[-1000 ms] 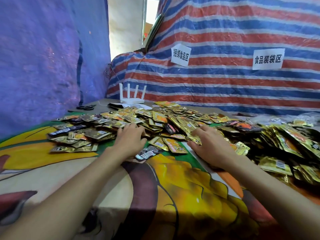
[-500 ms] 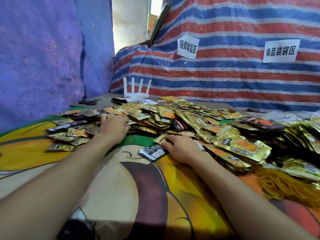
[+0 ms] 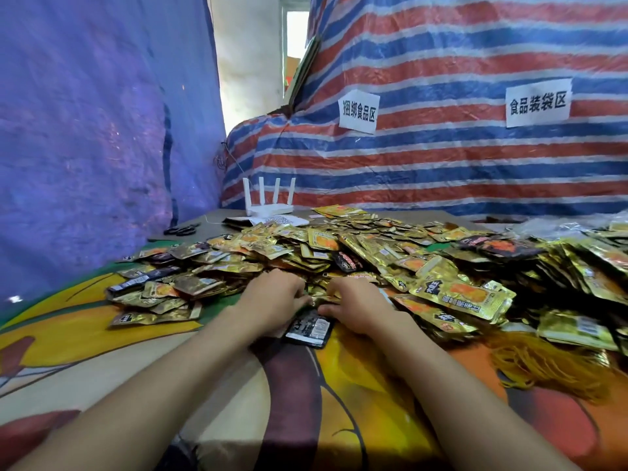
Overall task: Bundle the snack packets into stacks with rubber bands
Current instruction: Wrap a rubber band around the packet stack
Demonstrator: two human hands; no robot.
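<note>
Both hands have closed in on each other since the earlier frames. The left hand (image 3: 272, 299) has come away from the packets spread out on the left and now sits at the near edge of the pile, just beside the right hand (image 3: 358, 305). Between them a black packet (image 3: 307, 329) lies flat on the counter (image 3: 339, 402), which is covered with a cartoon-print cloth. The packet's far end lies under the two thumbs.

The left hand's fingers (image 3: 292, 287) curl downward, their tips buried among the gold snack packets (image 3: 339, 246). The right hand's fingers lie close together and reach to the left into the same spot. Their tips are hidden, so I cannot tell whether either hand pinches a packet or only presses on the heap.

The snack packets lie loose in a broad heap from the left of the counter to its far right. A larger gold packet (image 3: 462, 297) rests on top, just right of the right hand. A tangle of orange-yellow rubber bands (image 3: 550, 365) lies on the cloth at the right, against the near edge of the pile.

Behind the heap stand a white router (image 3: 268, 209) with four upright antennas and, further left, black scissors (image 3: 181, 230). A striped tarp (image 3: 441, 164) carrying two paper signs (image 3: 358, 112) hangs at the back, and a blue tarp (image 3: 85, 130) hangs on the left.
</note>
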